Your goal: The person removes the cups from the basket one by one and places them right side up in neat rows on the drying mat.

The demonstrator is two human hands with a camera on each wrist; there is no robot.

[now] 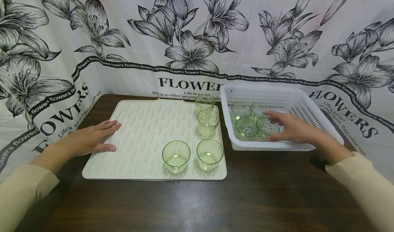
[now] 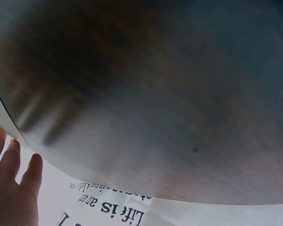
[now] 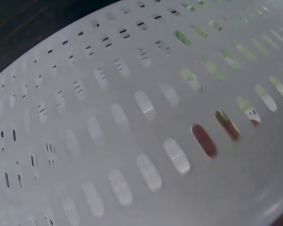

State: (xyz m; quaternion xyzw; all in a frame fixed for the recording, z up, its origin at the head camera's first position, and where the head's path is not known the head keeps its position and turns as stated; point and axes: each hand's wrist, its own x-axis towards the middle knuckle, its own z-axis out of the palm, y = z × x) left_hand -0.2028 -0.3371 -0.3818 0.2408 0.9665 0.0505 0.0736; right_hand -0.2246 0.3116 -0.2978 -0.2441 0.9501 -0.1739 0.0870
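The left hand (image 1: pixel 89 139) lies flat, palm down, fingers straight and together, on the left edge of the cream ribbed rectangular drying mat (image 1: pixel 141 129); it holds nothing. The left wrist view shows only the fingertips of that hand, the dark wooden surface (image 1: pixel 246 198) and a strip of printed cloth.

The right hand (image 1: pixel 292 127) reaches into the white perforated plastic basket (image 1: pixel 314 114) from its right side, fingers extended and relaxed over the basket floor — thumb and fingertips touch or sit just beside the nearest of the pale green clear glass cups in the basket (image 1: pixel 246 127). No grip on a cup is visible. Four such cups stand in the left half of the basket, close together. The right wrist view is filled by the slotted wall of the basket, with green showing through some slots.

Four more pale green clear glass cups on the mat (image 1: pixel 209 122) stand upright on its right part — three in a column along the right edge, one just left of the nearest.

The basket sits on the surface just beside the mat's right edge. A white cloth printed with black lilies and lettering (image 1: pixel 191 37) hangs behind.
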